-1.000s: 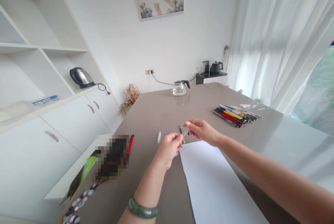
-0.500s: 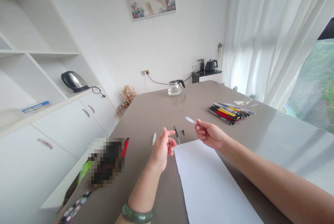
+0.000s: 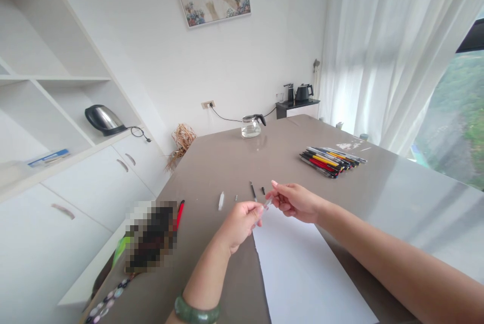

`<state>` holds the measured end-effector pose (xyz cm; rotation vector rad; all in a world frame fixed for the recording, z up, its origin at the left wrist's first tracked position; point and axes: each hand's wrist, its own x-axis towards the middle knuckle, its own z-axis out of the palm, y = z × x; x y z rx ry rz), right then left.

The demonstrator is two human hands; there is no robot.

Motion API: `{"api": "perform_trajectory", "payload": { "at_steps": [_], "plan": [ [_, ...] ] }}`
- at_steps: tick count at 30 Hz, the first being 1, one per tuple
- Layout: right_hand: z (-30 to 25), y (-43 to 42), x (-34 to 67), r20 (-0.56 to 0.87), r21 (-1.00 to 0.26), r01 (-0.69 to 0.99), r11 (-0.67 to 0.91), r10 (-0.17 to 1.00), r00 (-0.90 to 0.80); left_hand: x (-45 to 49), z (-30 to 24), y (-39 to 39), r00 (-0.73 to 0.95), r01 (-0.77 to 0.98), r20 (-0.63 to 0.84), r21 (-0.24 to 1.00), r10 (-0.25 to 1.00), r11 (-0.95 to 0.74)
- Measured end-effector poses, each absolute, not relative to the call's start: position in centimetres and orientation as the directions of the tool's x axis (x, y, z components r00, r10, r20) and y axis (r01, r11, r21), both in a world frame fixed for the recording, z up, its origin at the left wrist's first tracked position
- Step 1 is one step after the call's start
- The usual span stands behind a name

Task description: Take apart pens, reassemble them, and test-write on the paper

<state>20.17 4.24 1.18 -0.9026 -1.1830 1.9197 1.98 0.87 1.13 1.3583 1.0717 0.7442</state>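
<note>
A short, whitish see-through plastic tube [image 3: 268, 202], perhaps a pen part, is held low over the far end of a white sheet of paper [image 3: 306, 268]. My left hand [image 3: 241, 222] pinches its near end between thumb and fingers. The fingers of my right hand [image 3: 297, 201] close on its other end, partly hiding it. Just beyond the hands lie a thin dark refill-like stick [image 3: 253, 190] and a small black pen tip or cap [image 3: 263, 190]. Left of them are a tiny grey piece [image 3: 236, 197] and another whitish clear tube [image 3: 221, 201].
A pile of pens [image 3: 330, 161] lies on the brown table [image 3: 212, 163] at the right. A glass pot [image 3: 251, 126] with clear liquid stands at the far end. Near the left edge are a red pen [image 3: 180, 214], a blurred-out dark object [image 3: 153, 238] and a string of beads [image 3: 108, 304].
My right hand has come down and left with the clear tube. My left hand, earlier loosely spread, has turned and closed on the tube. The tiny grey piece now shows.
</note>
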Motion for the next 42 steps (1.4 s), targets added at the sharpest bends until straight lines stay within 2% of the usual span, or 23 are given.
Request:
{"api": "perform_trajectory", "payload": {
  "at_steps": [4,8,9,11,13,15,23,27,32,35,38,41,42],
  "plan": [
    [1.1,5.0,21.1,-0.153,-0.898,-0.285,-0.335,0.846,-0.511,1.7,0.7,1.4,0.274,0.092,-0.155,0.987,0.949,0.135],
    [0.1,6.5,21.9,-0.107,-0.949,-0.241,-0.201,0.929,-0.354,1.1,0.7,1.8,0.172,-0.012,-0.111,0.993,0.979,0.115],
    [-0.2,7.0,22.1,-0.099,-0.969,-0.186,-0.16,0.95,-0.297,0.9,0.8,1.9,0.151,-0.038,-0.103,0.993,0.983,0.11],
    [-0.8,7.9,22.3,-0.074,-0.997,0.028,-0.07,0.979,-0.192,0.7,0.9,2.0,0.117,-0.084,-0.091,0.991,0.989,0.101],
    [-1.3,8.7,22.3,-0.054,-0.956,0.293,-0.01,0.988,-0.143,0.5,0.9,2.0,0.091,-0.112,-0.085,0.989,0.992,0.095],
    [-1.7,9.5,22.1,-0.057,-0.888,0.46,0.014,0.988,-0.141,0.4,0.9,2.0,0.082,-0.121,-0.091,0.988,0.992,0.1],
    [-1.7,12.4,20.1,-0.025,-0.669,0.732,0.132,0.98,-0.199,0.5,0.8,1.8,0.114,-0.115,-0.1,0.987,0.988,0.113],
    [-1.4,13.0,19.8,-0.022,-0.6,0.779,0.181,0.97,-0.242,0.5,0.9,1.8,0.125,-0.113,-0.098,0.987,0.987,0.112],
    [-1.3,13.0,20.0,-0.023,-0.583,0.786,0.206,0.963,-0.27,0.6,1.0,1.7,0.134,-0.118,-0.092,0.987,0.987,0.108],
    [-0.9,12.7,20.0,-0.003,-0.595,0.779,0.199,0.968,-0.25,0.6,1.1,1.6,0.137,-0.109,-0.09,0.988,0.986,0.106],
    [0.0,11.7,19.6,0.075,-0.609,0.771,0.186,0.981,-0.178,0.7,1.1,1.6,0.124,-0.099,-0.073,0.991,0.989,0.086],
    [0.8,9.2,18.8,0.117,-0.685,0.707,0.176,0.984,-0.132,0.9,1.1,1.4,0.113,-0.099,-0.05,0.993,0.992,0.061],
    [1.0,8.1,18.5,0.093,-0.801,0.573,0.176,0.981,-0.171,1.0,1.1,1.4,0.119,-0.101,-0.041,0.993,0.992,0.053]
  ]
}}
